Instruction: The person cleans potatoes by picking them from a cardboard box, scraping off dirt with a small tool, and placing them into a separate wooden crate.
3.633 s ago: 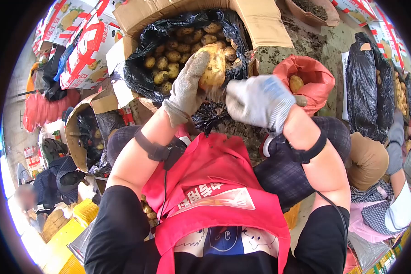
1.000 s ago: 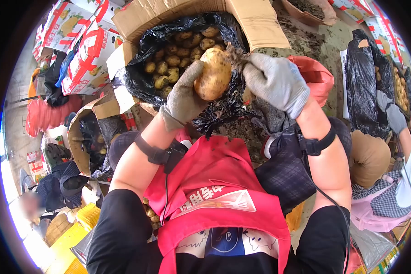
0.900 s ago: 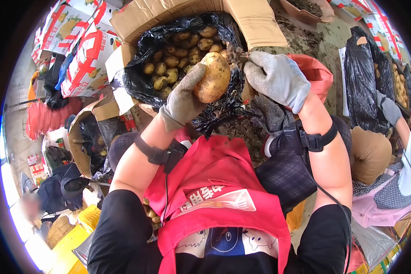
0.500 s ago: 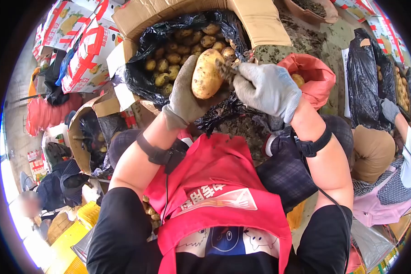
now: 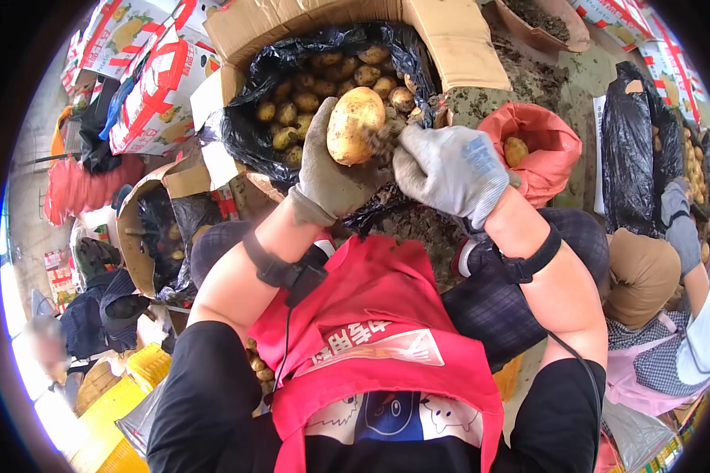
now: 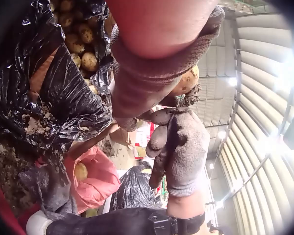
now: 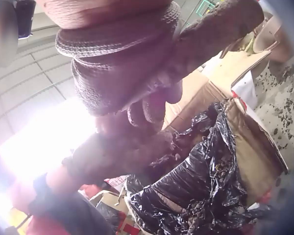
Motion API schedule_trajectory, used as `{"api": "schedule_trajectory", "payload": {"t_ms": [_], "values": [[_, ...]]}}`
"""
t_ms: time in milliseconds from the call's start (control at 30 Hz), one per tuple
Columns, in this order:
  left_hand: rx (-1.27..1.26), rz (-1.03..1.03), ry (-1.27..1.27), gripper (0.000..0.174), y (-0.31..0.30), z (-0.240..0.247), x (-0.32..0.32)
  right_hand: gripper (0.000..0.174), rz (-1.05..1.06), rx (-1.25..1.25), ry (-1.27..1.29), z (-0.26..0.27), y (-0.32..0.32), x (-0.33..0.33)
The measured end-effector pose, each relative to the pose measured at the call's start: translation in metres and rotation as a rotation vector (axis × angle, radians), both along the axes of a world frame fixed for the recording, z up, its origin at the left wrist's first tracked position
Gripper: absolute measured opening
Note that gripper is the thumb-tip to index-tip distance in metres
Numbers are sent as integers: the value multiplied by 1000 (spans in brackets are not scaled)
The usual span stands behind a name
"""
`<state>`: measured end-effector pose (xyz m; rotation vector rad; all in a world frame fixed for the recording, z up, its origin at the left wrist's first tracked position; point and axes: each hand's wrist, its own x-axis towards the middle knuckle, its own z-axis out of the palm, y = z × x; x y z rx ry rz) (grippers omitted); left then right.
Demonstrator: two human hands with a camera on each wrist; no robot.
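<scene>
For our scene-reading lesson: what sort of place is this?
Probably a potato sorting or packing shed: a bag-lined box heaped with potatoes, printed cartons stacked beside it, and a corrugated roof overhead.

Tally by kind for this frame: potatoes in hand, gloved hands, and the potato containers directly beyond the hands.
potato, held: 1
left hand and right hand, gloved: 2
cardboard box, black-lined: 1
red bag: 1
Total: 5
</scene>
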<state>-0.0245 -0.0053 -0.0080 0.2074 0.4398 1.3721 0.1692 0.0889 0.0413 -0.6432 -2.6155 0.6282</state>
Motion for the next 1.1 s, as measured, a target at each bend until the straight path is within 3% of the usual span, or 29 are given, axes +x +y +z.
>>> {"api": "schedule_trajectory", "payload": {"t_ms": [33,67,100,167,200,233,300,367,433,500,533,567,633,700,767,800,867,900,967,1033,1100], "values": [[65,36,177,48,-1,-7,-1,26,47,8,-50,3,-3,0],[154,164,1106,52,-7,13,2,27,130,-13,-79,4,-7,0],[159,174,1111,52,-6,15,-4,27,135,-4,-74,5,-8,1],[15,-64,-139,56,2,22,-20,28,59,-236,97,6,-6,5],[-30,173,192,63,-5,52,-3,29,16,-307,125,8,-1,7],[-62,31,-22,67,-13,60,-27,29,10,-337,57,11,5,10],[-231,265,177,67,-33,100,-38,35,-28,-392,25,10,7,13],[-131,374,230,67,-75,128,-57,41,-40,-368,-21,-3,6,15],[91,336,374,65,-137,132,-105,48,-58,-360,-69,-3,1,15],[-249,795,542,61,-201,148,-113,62,-73,-208,-405,4,0,17],[-214,774,523,59,-238,146,-126,72,-57,-245,-577,7,2,16],[-176,753,504,57,-275,136,-137,72,-58,-241,-579,3,2,17],[-459,1100,814,53,-340,96,-131,78,-12,-195,-851,-9,-1,19],[-579,1020,870,52,-446,34,-153,78,4,-223,-928,-13,-2,22],[-922,1271,168,52,-506,-6,-137,69,75,-221,-963,-35,2,28],[-1013,1254,90,54,-541,-30,-134,52,67,-248,-941,-35,2,28],[-1109,1280,-43,58,-589,-71,-112,46,108,-242,-934,-44,4,30],[-1176,1303,-104,62,-582,-65,-94,40,144,-238,-919,-41,1,28],[-1108,1216,166,65,-577,-57,-76,32,192,-301,-844,-39,-5,29],[-1191,1229,76,63,-548,-26,-98,29,240,-6,-1006,-44,-11,28],[-984,1204,212,37,-540,-14,-153,34,153,66,-972,-46,-15,25]]}}
